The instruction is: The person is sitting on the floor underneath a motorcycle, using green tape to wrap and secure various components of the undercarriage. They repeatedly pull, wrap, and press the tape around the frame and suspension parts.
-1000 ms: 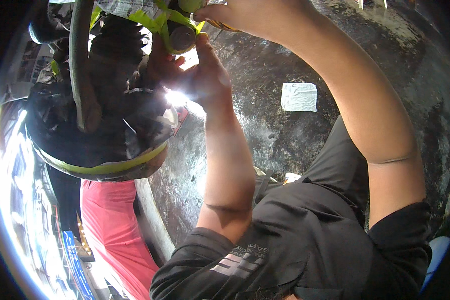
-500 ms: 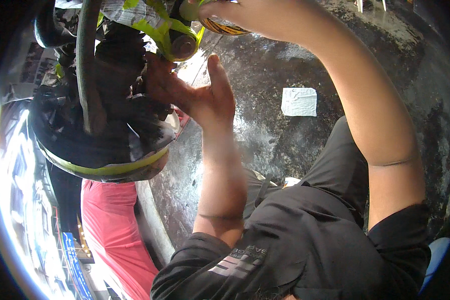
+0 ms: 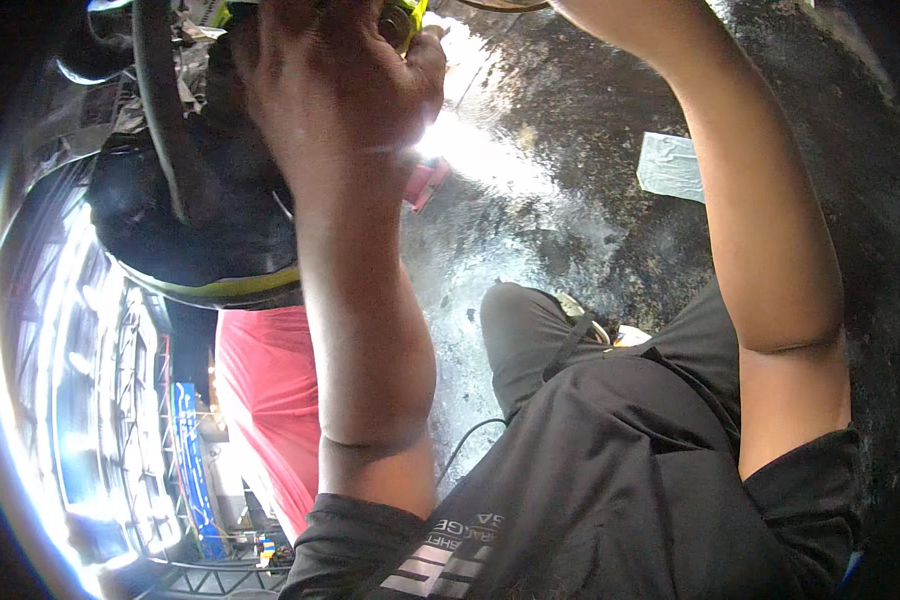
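Observation:
My left hand (image 3: 345, 85) reaches up over a dark machine, back of the hand toward me. Between its thumb and fingers shows a round part (image 3: 400, 22) edged in yellow-green tape; the hand is closed about it, though the fingertips run out past the top edge. My right hand (image 3: 625, 20) is at the upper edge, mostly cut off, closed on a roll of tape (image 3: 507, 4) of which only the lower rim shows. Below my left hand lies a large dark rounded part (image 3: 195, 225) of the machine with a yellow-green band along its lower rim.
A grey pipe (image 3: 158, 110) curves down the machine's left side. Pink cloth (image 3: 270, 400) hangs below the machine. On the dark, wet-looking floor (image 3: 570, 190) lie a pale square sheet (image 3: 670, 165) and a small reddish thing (image 3: 427, 184). A thin black cable (image 3: 465, 440) curves beside my knee.
My left hand has moved up and left from beneath the taped part and now covers it. My right hand and the roll have moved up and right, partly out of view.

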The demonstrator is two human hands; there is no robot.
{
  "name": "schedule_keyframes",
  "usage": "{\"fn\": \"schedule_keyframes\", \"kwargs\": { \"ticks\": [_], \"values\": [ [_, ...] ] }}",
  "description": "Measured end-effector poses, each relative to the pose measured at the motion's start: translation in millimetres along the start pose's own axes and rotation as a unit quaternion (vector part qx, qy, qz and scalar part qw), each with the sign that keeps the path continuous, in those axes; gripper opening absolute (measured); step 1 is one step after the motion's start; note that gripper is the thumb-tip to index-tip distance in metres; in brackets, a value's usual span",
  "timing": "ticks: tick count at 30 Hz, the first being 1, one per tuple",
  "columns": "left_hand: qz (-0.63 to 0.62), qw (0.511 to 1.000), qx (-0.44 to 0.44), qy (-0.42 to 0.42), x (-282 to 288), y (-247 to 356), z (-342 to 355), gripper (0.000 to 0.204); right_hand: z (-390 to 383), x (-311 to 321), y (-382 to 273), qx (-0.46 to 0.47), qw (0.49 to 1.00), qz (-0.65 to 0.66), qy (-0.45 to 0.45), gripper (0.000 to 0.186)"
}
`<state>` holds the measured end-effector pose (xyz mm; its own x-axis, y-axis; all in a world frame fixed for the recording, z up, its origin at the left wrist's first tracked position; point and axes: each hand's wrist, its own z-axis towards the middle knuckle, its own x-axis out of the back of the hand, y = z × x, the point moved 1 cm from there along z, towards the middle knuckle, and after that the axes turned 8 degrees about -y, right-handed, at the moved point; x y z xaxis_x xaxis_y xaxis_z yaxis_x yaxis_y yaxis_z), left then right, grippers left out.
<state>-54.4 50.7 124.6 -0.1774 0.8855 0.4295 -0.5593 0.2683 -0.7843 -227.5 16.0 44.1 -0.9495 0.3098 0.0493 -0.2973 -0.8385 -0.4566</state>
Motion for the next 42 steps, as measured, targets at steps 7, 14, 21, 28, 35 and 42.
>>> {"fn": "schedule_keyframes", "kwargs": {
  "ticks": [7, 14, 21, 28, 35, 42],
  "values": [
    [-0.064, 0.997, 0.025, -0.019, -11.3, -8.9, 7.0, 0.019, 11.6, -3.0, -1.8, 0.077, 0.992, -0.09, 0.044, 0.016],
    [-0.088, 0.994, 0.039, -0.059, -9.9, -8.6, 14.4, 0.012, 18.7, 5.7, 2.1, -0.013, 0.989, -0.147, 0.001, 0.012],
    [-0.102, 0.991, 0.035, -0.073, -3.6, -6.9, 22.5, 0.008, 23.1, 5.9, 3.0, 0.009, 0.999, -0.051, 0.005, 0.009],
    [-0.063, 0.994, 0.046, -0.075, -11.8, -14.5, 16.9, 0.008, 23.0, -0.2, -3.3, -0.043, 0.994, -0.104, 0.015, 0.005],
    [-0.069, 0.993, 0.088, -0.023, -23.2, -4.5, 18.8, 0.013, 24.7, 11.9, -27.6, 0.028, 0.995, -0.091, -0.032, 0.004],
    [-0.144, 0.964, 0.168, 0.15, -55.1, 3.4, -4.3, 0.013, 47.9, 29.5, -51.1, 0.013, 0.978, -0.088, -0.188, 0.014]
  ]
}}
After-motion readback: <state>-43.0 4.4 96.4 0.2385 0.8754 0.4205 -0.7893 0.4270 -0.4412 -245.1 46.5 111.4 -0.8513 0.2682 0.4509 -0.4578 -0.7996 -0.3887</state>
